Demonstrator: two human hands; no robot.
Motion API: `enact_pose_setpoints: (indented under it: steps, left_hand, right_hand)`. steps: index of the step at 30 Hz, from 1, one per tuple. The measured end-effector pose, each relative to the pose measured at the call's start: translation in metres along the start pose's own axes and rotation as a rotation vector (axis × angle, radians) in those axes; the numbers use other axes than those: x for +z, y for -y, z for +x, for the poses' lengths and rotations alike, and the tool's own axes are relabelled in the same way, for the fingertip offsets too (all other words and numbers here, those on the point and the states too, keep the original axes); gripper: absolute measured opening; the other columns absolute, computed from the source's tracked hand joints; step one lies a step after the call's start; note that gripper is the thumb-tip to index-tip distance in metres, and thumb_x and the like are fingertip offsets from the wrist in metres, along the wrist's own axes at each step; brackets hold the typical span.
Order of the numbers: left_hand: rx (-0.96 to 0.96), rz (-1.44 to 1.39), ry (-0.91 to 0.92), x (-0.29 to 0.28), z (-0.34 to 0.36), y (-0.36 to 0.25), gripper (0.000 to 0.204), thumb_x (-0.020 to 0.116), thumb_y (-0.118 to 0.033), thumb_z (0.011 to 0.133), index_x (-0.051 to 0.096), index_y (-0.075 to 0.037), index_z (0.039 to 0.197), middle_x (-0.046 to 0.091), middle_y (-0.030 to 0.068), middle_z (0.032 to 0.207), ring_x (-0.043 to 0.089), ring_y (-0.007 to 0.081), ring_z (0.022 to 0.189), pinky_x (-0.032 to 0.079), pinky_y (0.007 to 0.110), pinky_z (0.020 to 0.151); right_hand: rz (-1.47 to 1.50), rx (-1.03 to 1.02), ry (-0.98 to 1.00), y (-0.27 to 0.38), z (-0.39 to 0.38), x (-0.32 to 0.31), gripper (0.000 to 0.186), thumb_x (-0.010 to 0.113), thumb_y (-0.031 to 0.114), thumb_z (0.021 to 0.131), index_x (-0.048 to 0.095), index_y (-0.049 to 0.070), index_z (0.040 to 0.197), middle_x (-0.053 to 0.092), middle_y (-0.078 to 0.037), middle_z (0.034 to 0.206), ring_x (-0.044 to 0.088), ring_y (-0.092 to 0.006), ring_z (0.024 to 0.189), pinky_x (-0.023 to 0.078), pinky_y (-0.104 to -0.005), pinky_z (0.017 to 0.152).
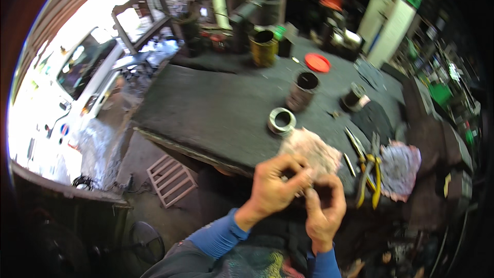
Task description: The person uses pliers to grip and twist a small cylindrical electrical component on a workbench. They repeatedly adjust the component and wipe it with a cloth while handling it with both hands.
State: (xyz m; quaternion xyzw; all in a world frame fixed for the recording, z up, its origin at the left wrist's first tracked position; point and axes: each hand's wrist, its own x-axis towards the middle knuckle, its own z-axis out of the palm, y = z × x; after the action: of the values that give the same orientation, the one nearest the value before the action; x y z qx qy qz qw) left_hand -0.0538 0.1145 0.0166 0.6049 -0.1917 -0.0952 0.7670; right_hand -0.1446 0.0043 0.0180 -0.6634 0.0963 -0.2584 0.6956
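My left hand [275, 188] and my right hand [325, 215] meet over the near edge of the dark workbench [206, 103]. Thumb and fingers of each are pinched together, tips almost touching. Whatever sits between them is too small and blurred to make out. Just beyond my fingers lies a crumpled pinkish rag [314, 149]. A metal ring [281, 121] stands behind the rag, beside a rusty metal cylinder [302, 91]. Right of my hands are yellow-handled pliers [371, 175] and a thin metal rod [349, 164].
A second rag [400, 170] lies right of the pliers. Farther back are a yellow can [263, 49], a red lid [317, 63] and a short dark cylinder [354, 98]. On the floor at left is a slatted frame [171, 180]; a white vehicle [85, 67] stands outside.
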Motion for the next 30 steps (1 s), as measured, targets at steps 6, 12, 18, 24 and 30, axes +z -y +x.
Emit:
enact_pose_setpoints:
  steps: [6, 12, 18, 24, 30]
  left_hand:
    - [0.073, -0.16, 0.016, 0.015, 0.0, 0.003, 0.016, 0.075, 0.002, 0.095, 0.063, 0.003, 0.085, 0.072, 0.0105, 0.098, 0.062, 0.0072, 0.073, 0.051, 0.023, 0.06]
    - [0.099, -0.094, 0.023, 0.01, 0.0, 0.009, 0.016, 0.074, 0.002, 0.095, 0.062, 0.003, 0.085, 0.071, 0.0106, 0.097, 0.062, 0.0073, 0.072, 0.051, 0.023, 0.06]
    - [0.05, -0.094, 0.028, 0.01, 0.0, 0.002, 0.014, 0.073, 0.001, 0.095, 0.063, 0.001, 0.086, 0.073, 0.0131, 0.1, 0.063, 0.0093, 0.081, 0.053, 0.025, 0.072]
    - [0.041, -0.101, 0.023, 0.011, 0.001, 0.004, 0.013, 0.074, 0.0, 0.094, 0.064, 0.001, 0.086, 0.073, 0.0123, 0.099, 0.063, 0.0091, 0.082, 0.053, 0.025, 0.074]
    - [0.026, -0.129, 0.024, 0.013, 0.002, 0.0, 0.014, 0.075, -0.001, 0.094, 0.064, 0.001, 0.086, 0.073, 0.0112, 0.099, 0.063, 0.0091, 0.081, 0.053, 0.025, 0.072]
  right_hand:
    - [-0.184, -0.001, 0.073, -0.006, 0.0, -0.022, 0.015, 0.072, 0.008, 0.098, 0.065, -0.003, 0.105, 0.061, -0.009, 0.104, 0.06, -0.0155, 0.091, 0.049, -0.0281, 0.081]
    - [0.03, -0.047, -0.046, 0.002, -0.001, -0.001, 0.011, 0.067, 0.007, 0.103, 0.063, -0.003, 0.103, 0.06, -0.006, 0.101, 0.058, -0.0114, 0.086, 0.05, -0.0267, 0.082]
    - [-0.07, 0.014, 0.151, -0.017, -0.002, -0.024, 0.019, 0.071, 0.007, 0.1, 0.06, -0.002, 0.111, 0.058, -0.006, 0.11, 0.057, -0.0114, 0.095, 0.05, -0.0265, 0.087]
    - [0.058, -0.044, -0.04, 0.002, -0.001, -0.003, 0.01, 0.067, 0.004, 0.102, 0.061, -0.002, 0.108, 0.059, -0.006, 0.102, 0.058, -0.0113, 0.088, 0.051, -0.0274, 0.082]
    - [-0.017, 0.052, 0.09, -0.009, -0.003, -0.021, 0.021, 0.072, 0.001, 0.098, 0.059, -0.003, 0.114, 0.059, -0.005, 0.11, 0.058, -0.0102, 0.095, 0.052, -0.0266, 0.087]
